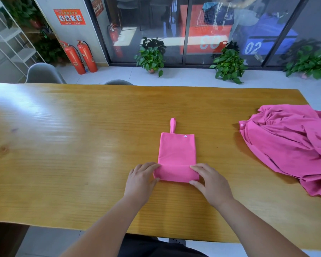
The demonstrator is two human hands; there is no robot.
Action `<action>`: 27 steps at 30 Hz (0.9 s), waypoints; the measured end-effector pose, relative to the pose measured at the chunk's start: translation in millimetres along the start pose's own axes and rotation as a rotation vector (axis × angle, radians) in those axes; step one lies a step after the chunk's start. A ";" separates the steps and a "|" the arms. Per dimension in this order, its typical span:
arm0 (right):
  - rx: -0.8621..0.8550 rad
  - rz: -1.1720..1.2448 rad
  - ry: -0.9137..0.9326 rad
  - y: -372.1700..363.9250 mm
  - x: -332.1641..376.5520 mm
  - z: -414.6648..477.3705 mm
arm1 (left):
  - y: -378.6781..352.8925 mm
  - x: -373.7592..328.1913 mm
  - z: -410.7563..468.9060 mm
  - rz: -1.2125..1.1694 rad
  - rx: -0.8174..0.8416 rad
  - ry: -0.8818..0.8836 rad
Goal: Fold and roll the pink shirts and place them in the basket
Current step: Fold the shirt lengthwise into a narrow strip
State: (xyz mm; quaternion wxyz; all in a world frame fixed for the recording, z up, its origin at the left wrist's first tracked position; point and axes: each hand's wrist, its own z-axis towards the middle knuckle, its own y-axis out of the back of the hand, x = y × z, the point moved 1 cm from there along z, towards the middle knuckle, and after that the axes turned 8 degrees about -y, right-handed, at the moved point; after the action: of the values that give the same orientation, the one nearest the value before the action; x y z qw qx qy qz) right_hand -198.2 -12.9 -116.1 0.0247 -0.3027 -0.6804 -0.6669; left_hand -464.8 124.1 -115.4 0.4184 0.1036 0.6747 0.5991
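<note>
A pink cloth folded into a narrow strip (176,151) lies in the middle of the wooden table (63,145), with a loop and a white snap at its far end. Its near end is turned over into a first roll. My left hand (142,178) grips the left end of that roll, thumb at its near edge and fingers on top. My right hand (208,179) grips the right end in the same way. A heap of crumpled pink shirts (293,143) sits at the table's right edge. No basket is in view.
Two grey chairs (43,74) stand behind the table's far edge. Beyond them are potted plants (151,56), two red fire extinguishers (80,56), a white shelf rack (9,39) and glass doors.
</note>
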 end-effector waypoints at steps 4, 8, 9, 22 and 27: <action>0.150 0.158 -0.080 12.1 -5.2 17.1 | 8.9 4.8 16.2 -0.139 0.118 0.055; 0.235 0.247 -0.156 16.7 -12.9 20.9 | 15.5 12.5 24.7 -0.325 0.271 0.160; 0.241 0.272 -0.171 18.1 -12.5 19.7 | 15.1 13.7 26.1 -0.354 0.288 0.163; -0.207 -0.023 0.110 -4.7 -4.8 -6.2 | -8.1 -6.2 -3.8 0.052 -0.061 -0.058; 0.037 0.161 -0.069 6.6 -4.5 5.1 | -3.3 -0.9 6.3 -0.091 0.089 0.056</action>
State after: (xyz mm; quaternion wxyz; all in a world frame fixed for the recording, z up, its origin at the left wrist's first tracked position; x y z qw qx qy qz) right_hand -189.7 -10.4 -112.7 0.0606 -0.3788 -0.6665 -0.6392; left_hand -458.7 127.2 -117.5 0.4211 0.0743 0.7162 0.5515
